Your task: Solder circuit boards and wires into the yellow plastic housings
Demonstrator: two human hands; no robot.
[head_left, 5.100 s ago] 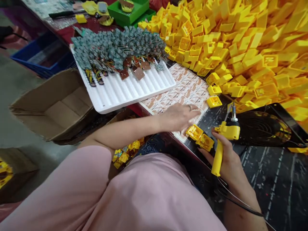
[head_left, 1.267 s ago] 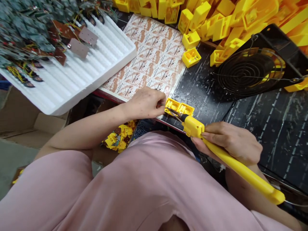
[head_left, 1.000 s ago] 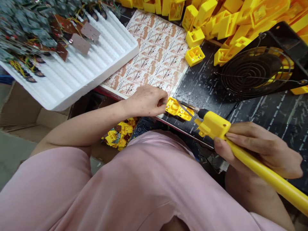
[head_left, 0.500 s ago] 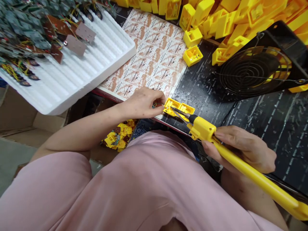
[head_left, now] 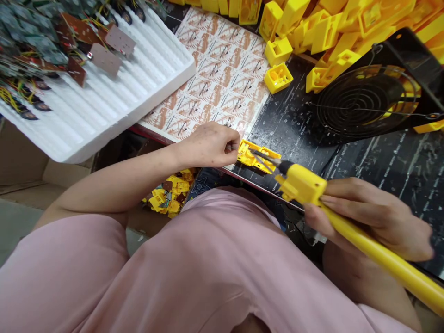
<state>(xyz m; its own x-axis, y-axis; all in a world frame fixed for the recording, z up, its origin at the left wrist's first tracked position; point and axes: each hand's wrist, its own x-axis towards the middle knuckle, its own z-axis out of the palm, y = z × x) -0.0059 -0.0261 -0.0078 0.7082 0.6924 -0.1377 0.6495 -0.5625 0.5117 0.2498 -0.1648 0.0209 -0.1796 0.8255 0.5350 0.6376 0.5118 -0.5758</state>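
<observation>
My right hand (head_left: 371, 215) is wrapped round a yellow soldering iron (head_left: 347, 231), whose metal tip rests over a pair of open yellow plastic housings (head_left: 258, 157) at the near edge of the black bench mat (head_left: 305, 134). My left hand (head_left: 211, 145) is closed in a pinch against the left end of those housings; what its fingertips hold is too small to make out.
A white foam tray (head_left: 114, 101) with several wired circuit boards (head_left: 52, 41) lies at upper left. A printed label sheet (head_left: 222, 78) lies beside it. Loose yellow housings (head_left: 329, 23) are heaped at the back. A black fan (head_left: 364, 104) stands right. A box of finished parts (head_left: 169, 199) sits below.
Over the last second the soldering iron drew back, came in onto the housings, then shifted slightly right again. My left hand stayed pinched at their left end.
</observation>
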